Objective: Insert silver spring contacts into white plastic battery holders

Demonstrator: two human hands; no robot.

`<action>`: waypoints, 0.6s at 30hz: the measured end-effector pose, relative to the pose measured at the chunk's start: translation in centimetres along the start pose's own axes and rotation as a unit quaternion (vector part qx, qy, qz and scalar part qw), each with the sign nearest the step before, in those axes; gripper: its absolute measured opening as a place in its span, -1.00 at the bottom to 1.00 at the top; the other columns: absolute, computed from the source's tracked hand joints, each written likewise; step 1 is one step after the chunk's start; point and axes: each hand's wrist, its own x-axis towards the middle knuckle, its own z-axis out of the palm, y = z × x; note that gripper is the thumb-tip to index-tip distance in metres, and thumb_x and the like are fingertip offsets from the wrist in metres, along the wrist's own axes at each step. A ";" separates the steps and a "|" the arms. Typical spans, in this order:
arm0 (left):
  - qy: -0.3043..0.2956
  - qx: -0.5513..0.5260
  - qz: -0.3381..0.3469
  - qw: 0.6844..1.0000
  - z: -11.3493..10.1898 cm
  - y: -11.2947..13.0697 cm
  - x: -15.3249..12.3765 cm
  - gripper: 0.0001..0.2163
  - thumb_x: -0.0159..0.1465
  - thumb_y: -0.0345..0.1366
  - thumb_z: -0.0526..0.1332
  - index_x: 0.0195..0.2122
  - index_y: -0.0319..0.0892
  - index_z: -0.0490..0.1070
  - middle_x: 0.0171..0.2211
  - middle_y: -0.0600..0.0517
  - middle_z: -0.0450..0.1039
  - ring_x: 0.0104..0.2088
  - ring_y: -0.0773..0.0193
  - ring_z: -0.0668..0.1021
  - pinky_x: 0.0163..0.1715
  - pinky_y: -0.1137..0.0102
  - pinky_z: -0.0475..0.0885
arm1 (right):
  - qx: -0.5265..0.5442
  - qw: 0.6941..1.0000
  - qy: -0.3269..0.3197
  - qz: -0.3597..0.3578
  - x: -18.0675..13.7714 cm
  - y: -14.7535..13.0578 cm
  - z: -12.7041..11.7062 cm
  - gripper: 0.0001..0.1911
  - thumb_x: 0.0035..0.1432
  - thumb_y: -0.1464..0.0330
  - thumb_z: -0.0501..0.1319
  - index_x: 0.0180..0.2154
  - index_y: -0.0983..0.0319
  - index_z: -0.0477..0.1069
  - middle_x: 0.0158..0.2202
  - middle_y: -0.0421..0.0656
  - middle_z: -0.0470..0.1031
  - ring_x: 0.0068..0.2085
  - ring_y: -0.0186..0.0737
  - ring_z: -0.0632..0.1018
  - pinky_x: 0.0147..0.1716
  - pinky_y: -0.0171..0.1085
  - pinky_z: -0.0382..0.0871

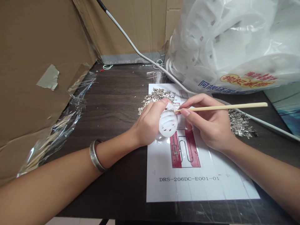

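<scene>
My left hand (151, 120) is closed around a round white plastic part (168, 123) with curved slots and small rectangular holes, tilted above the paper. In my right hand (207, 122) a thin wooden stick (225, 107), like a chopstick, is pinched between thumb and fingers. Its left tip meets the upper edge of the white part. Whether a small metal piece sits at that tip is too small to tell. Behind my left hand lies a pile of small metal pieces (159, 95). A second pile of metal pieces (242, 123) lies right of my right hand.
A printed sheet (182, 190) with a red drawing lies flat under my hands. A large clear bag (234, 47) full of white plastic parts stands back right. A white cable (136, 48) crosses the dark table (112, 90). Cardboard (42, 37) walls the left and back.
</scene>
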 end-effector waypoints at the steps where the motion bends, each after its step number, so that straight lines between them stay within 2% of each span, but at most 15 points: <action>1: 0.000 0.002 0.002 1.000 0.0 -0.1 0.0 -0.62 0.34 -0.02 -0.05 -0.51 -0.15 0.21 -0.62 0.07 0.19 -0.56 0.33 0.26 -0.54 0.36 0.20 | -0.004 1.000 -0.002 0.000 0.0 0.0 0.0 -0.89 0.15 0.37 0.38 -0.35 0.20 0.46 -0.54 -0.29 0.42 -0.64 -0.42 0.34 -0.70 -0.33 0.13; 7: 0.002 0.019 0.006 1.000 -0.2 -0.3 0.1 -0.63 0.35 -0.02 -0.07 -0.48 -0.14 0.22 -0.59 0.06 0.18 -0.54 0.32 0.25 -0.53 0.36 0.23 | -0.019 1.000 -0.007 0.017 0.2 0.1 0.0 -0.88 0.15 0.36 0.38 -0.39 0.20 0.47 -0.49 -0.25 0.49 -0.59 -0.40 0.38 -0.66 -0.32 0.21; 18: 0.009 0.038 0.012 0.999 0.0 -0.1 0.2 -0.65 0.34 -0.03 -0.09 -0.48 -0.13 0.18 -0.57 0.06 0.20 -0.53 0.31 0.27 -0.52 0.36 0.23 | -0.039 0.999 -0.002 0.035 0.0 -0.1 -0.2 -0.91 0.15 0.33 0.37 -0.36 0.21 0.53 -0.58 -0.28 0.42 -0.60 -0.37 0.34 -0.64 -0.29 0.12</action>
